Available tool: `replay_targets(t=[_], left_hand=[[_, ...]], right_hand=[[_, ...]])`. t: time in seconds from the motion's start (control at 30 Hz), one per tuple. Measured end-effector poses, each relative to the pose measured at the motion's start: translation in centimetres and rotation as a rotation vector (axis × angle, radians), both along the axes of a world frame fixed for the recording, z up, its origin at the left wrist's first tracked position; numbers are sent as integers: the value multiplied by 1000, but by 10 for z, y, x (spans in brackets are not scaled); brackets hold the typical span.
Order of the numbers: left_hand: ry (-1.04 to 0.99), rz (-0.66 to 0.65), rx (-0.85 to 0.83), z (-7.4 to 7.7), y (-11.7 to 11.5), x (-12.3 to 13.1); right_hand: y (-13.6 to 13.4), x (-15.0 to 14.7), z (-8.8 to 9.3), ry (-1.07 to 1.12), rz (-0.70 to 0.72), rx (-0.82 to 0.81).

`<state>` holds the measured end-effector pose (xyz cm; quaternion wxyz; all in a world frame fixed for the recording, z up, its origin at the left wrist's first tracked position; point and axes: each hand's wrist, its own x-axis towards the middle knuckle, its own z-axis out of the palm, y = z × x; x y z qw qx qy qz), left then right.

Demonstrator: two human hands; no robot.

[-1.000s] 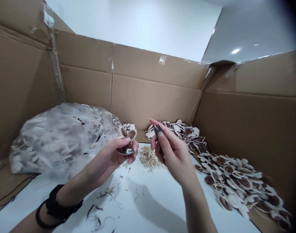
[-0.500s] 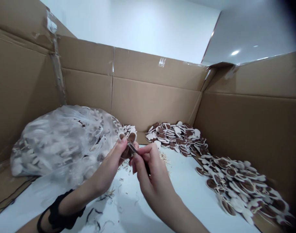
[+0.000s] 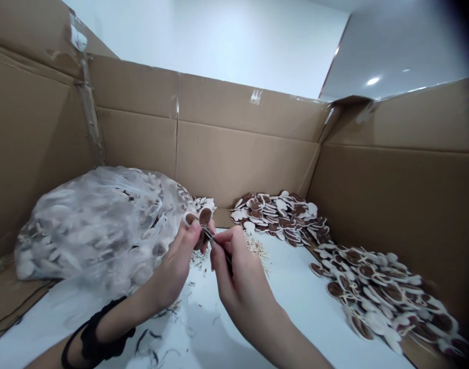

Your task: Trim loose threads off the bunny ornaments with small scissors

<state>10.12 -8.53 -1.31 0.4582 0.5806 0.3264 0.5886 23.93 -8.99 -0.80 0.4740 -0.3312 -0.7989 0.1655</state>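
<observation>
Within the left hand (image 3: 176,266), a brown, white-edged patch (image 3: 205,217) is gripped, its lower part largely hidden; the right hand (image 3: 242,274) pinches a slim tool (image 3: 207,233) against it or just over it, which is unclear.

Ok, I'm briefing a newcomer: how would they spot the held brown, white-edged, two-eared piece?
Below the brown cardboard back wall, find the bare left hand. It holds the brown, white-edged, two-eared piece. Unlike brown-and-white heaped pieces, it's raised.
</observation>
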Motion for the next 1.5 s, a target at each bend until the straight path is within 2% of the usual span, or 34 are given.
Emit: replay_targets(t=[0.2, 0.33, 0.4, 0.53, 0.7, 0.8, 0.87, 0.93, 1.0, 1.1, 1.17, 1.23, 1.33, 1.5], left_hand=[[23, 27, 48, 0, 0, 6], [-48, 60, 78, -5, 1, 9], [-87, 56, 88, -8, 1, 8], [-184, 23, 67, -12, 1, 9], [-403, -73, 48, -9, -1, 12], [-467, -131, 24, -4, -3, 14], [-492, -133, 19, -2, -3, 14], [-481, -101, 38, -3, -3, 13], [-404, -51, 81, -5, -2, 11], [-216, 48, 151, -6, -3, 7], [-100, 105, 191, -5, -4, 6], [-10, 141, 239, -4, -6, 5], [66, 162, 271, -4, -8, 7], [100, 162, 224, -9, -7, 11]], right_hand=[[-3, -2, 0, 41, -46, 189], [-3, -4, -3, 129, 6, 211], [-2, -5, -6, 217, 77, 127], [0, -10, -9, 486, 272, -147], [2, -16, -8, 720, 512, -384], [6, -19, -8, 792, 666, -464], [8, -20, -9, 812, 708, -461], [9, -21, -9, 789, 652, -431], [7, -21, -10, 715, 477, -335], [4, -18, -12, 498, 147, -18], [1, -17, -13, 373, 39, 155], [0, -16, -14, 343, 48, 178], [-1, -15, -12, 393, 141, 57], [0, -14, -9, 496, 275, -92]])
